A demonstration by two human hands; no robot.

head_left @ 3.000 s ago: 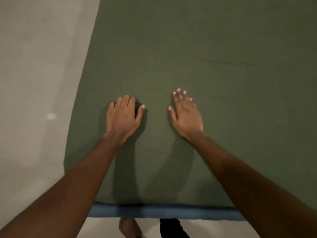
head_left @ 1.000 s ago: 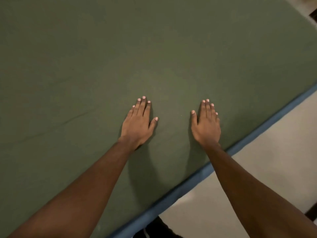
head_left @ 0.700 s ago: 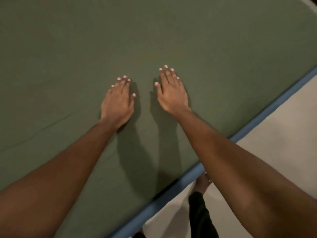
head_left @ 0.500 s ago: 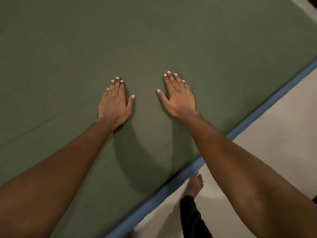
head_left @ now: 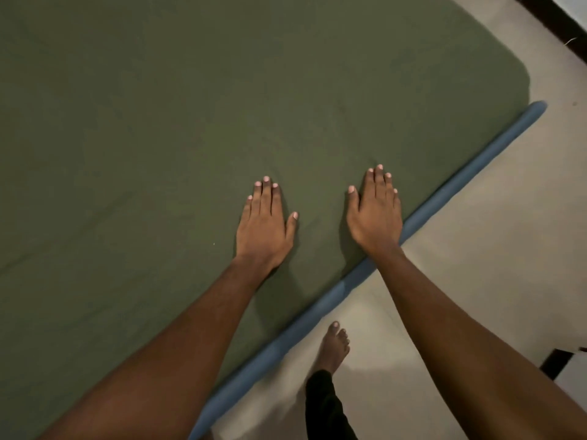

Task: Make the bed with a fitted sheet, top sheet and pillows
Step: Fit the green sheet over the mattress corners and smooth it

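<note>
- So, the green sheet (head_left: 190, 122) is spread flat over the top of the bed and covers basically everything you can see of it, right out to the rounded far corner at the upper right. I can't tell if it's the fitted one or the top one.
- There are a few faint creases toward the left side, otherwise it lies pretty smooth.
- A blue band (head_left: 470, 171) runs along the bed's near edge, poking out just below the green. It could be the mattress or another layer, I honestly can't say.
- The left hand (head_left: 263, 227) is palm down on the sheet, a bit in from the near edge. Its fingers are straight and close together with the thumb angled out, and it isn't grabbing anything.
- The right hand (head_left: 374, 214) is also flat, palm down, beside the left with a gap of bare sheet between them. It sits right at the near edge, its outer side just next to the blue band. The fingers are straight and together here too, pressing and not gripping.
- Both forearms reach in from the bottom, and the right one crosses over the blue band.
- The pale floor (head_left: 476, 265) lies beside the bed, with a bare foot (head_left: 333, 347) and a black trouser leg (head_left: 327, 408) standing close to the near edge.
- A dark skirting strip (head_left: 552, 20) shows in the top right.
</note>
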